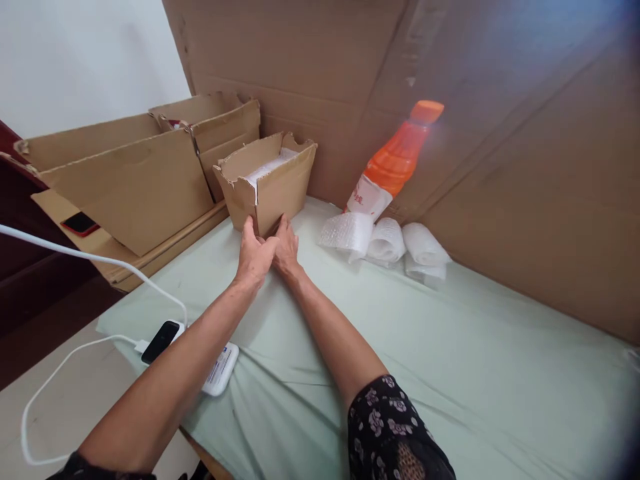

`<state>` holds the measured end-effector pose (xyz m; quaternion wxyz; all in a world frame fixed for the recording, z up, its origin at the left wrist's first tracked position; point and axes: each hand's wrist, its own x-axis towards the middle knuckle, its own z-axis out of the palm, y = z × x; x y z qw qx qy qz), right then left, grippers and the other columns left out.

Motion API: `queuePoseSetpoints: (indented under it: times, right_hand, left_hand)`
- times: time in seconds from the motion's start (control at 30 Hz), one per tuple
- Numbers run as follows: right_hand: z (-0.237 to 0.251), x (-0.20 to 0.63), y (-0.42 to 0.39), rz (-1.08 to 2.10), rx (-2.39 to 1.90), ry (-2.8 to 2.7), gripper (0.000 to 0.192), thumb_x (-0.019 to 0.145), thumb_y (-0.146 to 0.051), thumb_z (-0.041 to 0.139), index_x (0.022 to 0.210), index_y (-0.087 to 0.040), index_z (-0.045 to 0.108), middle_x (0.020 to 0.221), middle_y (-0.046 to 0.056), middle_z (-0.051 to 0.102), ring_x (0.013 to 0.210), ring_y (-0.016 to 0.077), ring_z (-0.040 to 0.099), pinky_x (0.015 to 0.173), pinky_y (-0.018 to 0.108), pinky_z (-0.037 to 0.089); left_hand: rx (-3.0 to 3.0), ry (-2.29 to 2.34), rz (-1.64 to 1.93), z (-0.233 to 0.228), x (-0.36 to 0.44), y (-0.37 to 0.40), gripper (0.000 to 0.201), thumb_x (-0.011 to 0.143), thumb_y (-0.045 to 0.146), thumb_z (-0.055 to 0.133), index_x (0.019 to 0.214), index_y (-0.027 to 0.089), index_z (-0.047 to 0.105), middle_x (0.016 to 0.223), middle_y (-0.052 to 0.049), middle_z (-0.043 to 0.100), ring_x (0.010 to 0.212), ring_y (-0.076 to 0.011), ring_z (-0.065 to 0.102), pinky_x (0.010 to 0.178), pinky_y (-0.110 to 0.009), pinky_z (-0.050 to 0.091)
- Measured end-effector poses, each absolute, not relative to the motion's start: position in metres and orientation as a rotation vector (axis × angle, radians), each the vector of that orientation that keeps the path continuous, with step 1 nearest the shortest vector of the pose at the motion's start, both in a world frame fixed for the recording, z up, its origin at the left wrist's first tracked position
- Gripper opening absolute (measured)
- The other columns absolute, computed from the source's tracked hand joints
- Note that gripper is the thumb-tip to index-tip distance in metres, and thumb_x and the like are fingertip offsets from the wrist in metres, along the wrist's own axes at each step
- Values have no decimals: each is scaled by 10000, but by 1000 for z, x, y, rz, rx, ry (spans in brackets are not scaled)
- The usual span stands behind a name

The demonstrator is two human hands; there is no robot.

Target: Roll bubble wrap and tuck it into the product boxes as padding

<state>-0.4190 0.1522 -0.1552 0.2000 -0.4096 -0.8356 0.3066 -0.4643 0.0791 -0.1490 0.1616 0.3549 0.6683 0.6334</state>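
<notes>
Left hand [254, 258] and right hand [287, 249] reached forward, together, to the box [284, 193] — whether fingers pinched, I couldn't tell.

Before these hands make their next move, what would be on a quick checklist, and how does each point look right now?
1. Left hand at the small cardboard box: ok, at its lower near corner.
2. Right hand there too: ok, beside the left.
3. Box upright: ok, standing with its top open.
4. White contents identified: cannot tell, mostly hidden by the walls.
5. Bubble-wrap rolls apart from the hands: ok, off to the right.
6. White cable free of the left forearm: cannot tell, its end lies close by and any contact is unclear.
</notes>
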Motion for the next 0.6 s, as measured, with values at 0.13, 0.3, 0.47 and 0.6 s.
queuePoseSetpoints:
  times: [0.13, 0.3, 0.47, 0.6]
  right_hand:
    - [-156, -432, 159, 761, -1183, -2369, 795, 908, -320, 537, 1557, 8, 217, 1616, 274, 319, 1421, 338, 427, 1132, 448, 347]
    - [-160, -443, 174, 544, -1193, -2471, 635, 984, -310, 415, 1537, -21, 296, 1495, 241, 508, 1301, 322, 535, 1042, 443, 389]
    - [-165, -446, 180, 392, -1116, -2563, 590, 1023, -308, 356, 1531, -10, 329, 1429, 252, 565, 1320, 319, 508, 1033, 442, 374]
    - [-171, -441, 173, 333, -1046, -2616, 588, 1025, -352, 391, 1507, -16, 384, 1480, 246, 524, 1377, 327, 449, 1071, 446, 352]
  left_hand:
    - [828, 1965, 1815, -146, -478, 91, 807, 722, 140, 585, 1498, 199, 370, 1451, -92, 590, 1367, -242, 546, 1149, -365, 455]
    - [709, 2059, 1742, -142, -489, 108, 888, 686, 167, 630, 1528, 146, 347, 1524, -145, 521, 1478, -305, 417, 1204, -396, 379]
    - [745, 2077, 1669, -139, -502, 116, 908, 678, 169, 653, 1540, 168, 369, 1548, -115, 510, 1513, -282, 365, 1234, -374, 328]
    - [782, 2076, 1608, -140, -510, 112, 913, 675, 186, 657, 1545, 162, 380, 1573, -121, 480, 1490, -294, 405, 1222, -387, 349]
